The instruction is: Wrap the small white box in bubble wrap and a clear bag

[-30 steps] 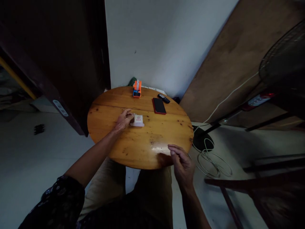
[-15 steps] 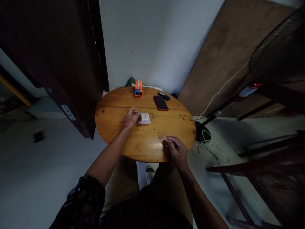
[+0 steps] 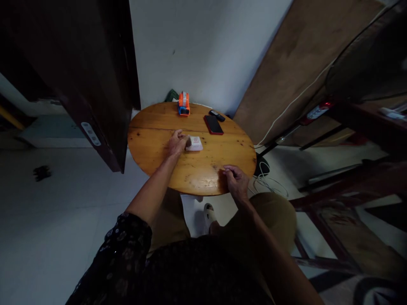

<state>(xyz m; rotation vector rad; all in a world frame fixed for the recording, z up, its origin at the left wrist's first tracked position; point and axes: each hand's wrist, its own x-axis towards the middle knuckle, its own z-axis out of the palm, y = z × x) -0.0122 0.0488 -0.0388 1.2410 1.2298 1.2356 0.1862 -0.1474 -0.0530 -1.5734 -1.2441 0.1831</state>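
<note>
My left hand (image 3: 177,142) rests on the round wooden table (image 3: 152,156), fingers bent against the left end of a small white packet (image 3: 195,144) with pale red print. Its fingertips appear to grip that end, though part of the contact is hidden. The packet lies flat on the tabletop. My right hand (image 3: 237,183) is at the table's near right edge, apart from the packet. Its fingers are curled with thumb and forefinger together. Whether anything is between them cannot be made out.
Farther back lie a dark phone with red edges (image 3: 213,125), a black remote (image 3: 216,115) and an orange and blue object (image 3: 183,104). A white wall stands behind, a dark door (image 3: 104,84) at left. Cables (image 3: 270,182) and a wooden chair (image 3: 330,228) are at right.
The view has shifted, so the table sits higher in the picture. My left hand and the packet seem slightly farther right on the table. My right leg shows more at the right.
</note>
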